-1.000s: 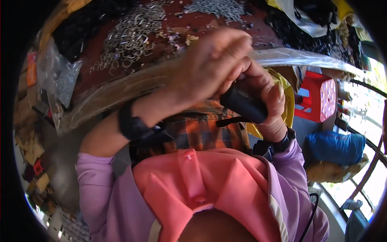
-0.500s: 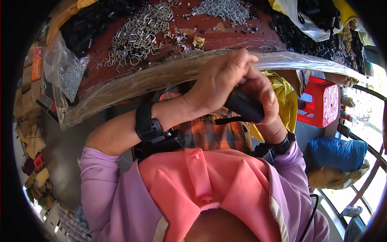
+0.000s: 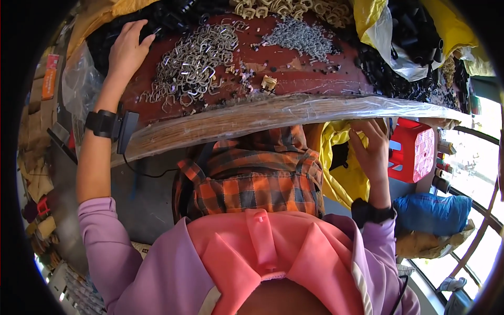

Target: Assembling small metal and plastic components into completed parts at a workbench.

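Observation:
My left hand [image 3: 126, 50] reaches over the far left of the table, at the edge of a heap of black plastic parts [image 3: 160, 18]. Its thumb and fingers are apart, with nothing plainly held between them. Below the table's front edge, my right hand [image 3: 371, 149] hovers at the mouth of a yellow bag [image 3: 359, 181]. Its fingers are loosely bent and spread, and no object shows in them. Something dark is visible inside the bag, too shadowed to name.
Bent metal hooks [image 3: 197, 65], small grey screws [image 3: 299, 39] and cream-coloured parts [image 3: 294, 8] lie in piles on the red tabletop [image 3: 241, 86]. More black parts fill an open bag [image 3: 415, 37] at the far right. A red stool [image 3: 417, 149] stands beside the yellow bag.
My hands were together around a black cylindrical part; now they are apart and it is in neither. The left moved far left to the black heap, the right down to the yellow bag.

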{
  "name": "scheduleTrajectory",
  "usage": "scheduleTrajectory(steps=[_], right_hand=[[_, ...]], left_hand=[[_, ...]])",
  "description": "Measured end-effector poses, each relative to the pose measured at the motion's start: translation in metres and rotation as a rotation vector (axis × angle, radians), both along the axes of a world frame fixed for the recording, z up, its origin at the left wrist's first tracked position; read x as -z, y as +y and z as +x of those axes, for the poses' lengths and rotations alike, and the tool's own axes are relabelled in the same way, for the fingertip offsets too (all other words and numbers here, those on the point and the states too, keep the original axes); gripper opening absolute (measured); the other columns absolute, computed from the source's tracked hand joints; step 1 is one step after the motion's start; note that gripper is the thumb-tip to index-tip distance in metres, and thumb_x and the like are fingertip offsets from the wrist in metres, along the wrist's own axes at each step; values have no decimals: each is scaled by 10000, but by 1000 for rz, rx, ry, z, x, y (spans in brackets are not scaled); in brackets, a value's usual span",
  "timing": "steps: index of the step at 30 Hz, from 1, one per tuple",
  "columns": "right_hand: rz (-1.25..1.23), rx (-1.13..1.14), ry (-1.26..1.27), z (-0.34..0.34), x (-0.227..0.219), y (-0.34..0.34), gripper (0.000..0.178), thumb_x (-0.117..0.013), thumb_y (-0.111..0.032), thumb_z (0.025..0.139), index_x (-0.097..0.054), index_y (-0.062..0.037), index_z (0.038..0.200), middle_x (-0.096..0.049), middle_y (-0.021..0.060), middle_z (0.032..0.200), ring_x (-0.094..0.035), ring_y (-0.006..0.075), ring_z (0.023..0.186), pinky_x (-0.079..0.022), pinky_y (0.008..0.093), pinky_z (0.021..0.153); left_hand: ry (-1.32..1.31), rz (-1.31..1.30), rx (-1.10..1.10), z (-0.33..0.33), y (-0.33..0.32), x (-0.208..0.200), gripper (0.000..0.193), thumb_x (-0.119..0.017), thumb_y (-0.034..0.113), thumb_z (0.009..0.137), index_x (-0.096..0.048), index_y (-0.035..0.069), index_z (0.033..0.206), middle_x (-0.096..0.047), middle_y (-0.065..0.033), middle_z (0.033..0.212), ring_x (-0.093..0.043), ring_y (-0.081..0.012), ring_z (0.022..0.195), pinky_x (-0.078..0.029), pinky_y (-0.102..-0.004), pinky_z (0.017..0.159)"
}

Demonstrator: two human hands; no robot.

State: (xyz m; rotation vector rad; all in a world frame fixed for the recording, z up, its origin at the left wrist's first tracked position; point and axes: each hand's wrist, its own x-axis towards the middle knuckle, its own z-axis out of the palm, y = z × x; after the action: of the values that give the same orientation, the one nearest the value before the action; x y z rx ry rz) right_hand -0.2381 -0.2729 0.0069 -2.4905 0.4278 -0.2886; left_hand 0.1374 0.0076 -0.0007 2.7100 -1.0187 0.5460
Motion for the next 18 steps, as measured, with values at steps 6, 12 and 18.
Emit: scheduleTrajectory(steps=[6, 12, 18], right_hand=[[-146, -116, -198, 73, 2, -8, 116, -564, -9, 693, -557, -14, 808, -547, 86, 724, -555, 218, 624, -428, 267, 568], [-127, -100, -182, 111, 19, -10, 99, -565, -58, 698, -562, -31, 794, -541, 94, 713, -549, 251, 635, -430, 299, 569], [-201, -36, -111, 120, 37, -11, 103, -561, -128, 699, -552, -47, 762, -541, 101, 727, -539, 276, 652, -431, 333, 577]], left_hand=[[22, -25, 191, 21, 10, 8, 286, -538, 146, 774, -503, 102, 1054, -544, -53, 960, -554, -160, 703, -429, -270, 653], [559, -500, 30, -35, 8, -30, 212, -532, 77, 759, -541, 39, 967, -571, -35, 864, -480, -74, 544, -371, -190, 482], [1433, -820, 214, -120, -1, -50, 195, -540, 71, 754, -545, 38, 946, -547, -13, 801, -360, 1, 466, -276, -136, 383]])
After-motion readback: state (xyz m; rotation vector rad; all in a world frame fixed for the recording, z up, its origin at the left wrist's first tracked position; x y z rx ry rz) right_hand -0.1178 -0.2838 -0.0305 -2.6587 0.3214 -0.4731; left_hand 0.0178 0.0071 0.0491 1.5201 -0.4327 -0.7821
